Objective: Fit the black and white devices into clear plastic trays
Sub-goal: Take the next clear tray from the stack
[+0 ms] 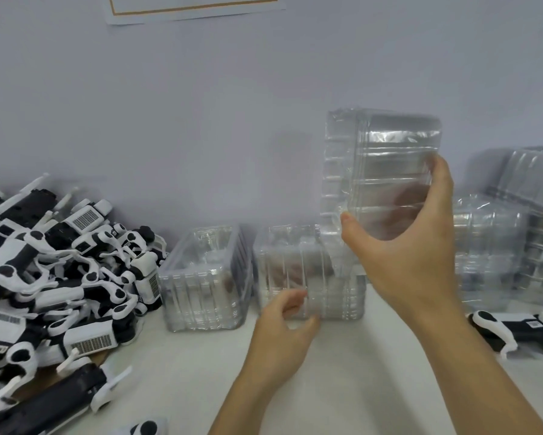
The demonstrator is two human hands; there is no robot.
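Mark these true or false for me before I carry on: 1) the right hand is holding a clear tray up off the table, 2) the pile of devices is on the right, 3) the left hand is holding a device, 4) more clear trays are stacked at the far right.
1) True: the right hand grips a lifted clear tray.
2) False: the device pile lies on the left; only a single device lies on the right.
3) False: the left hand holds the clear tray stack standing on the table.
4) True: stacked trays stand at the far right.
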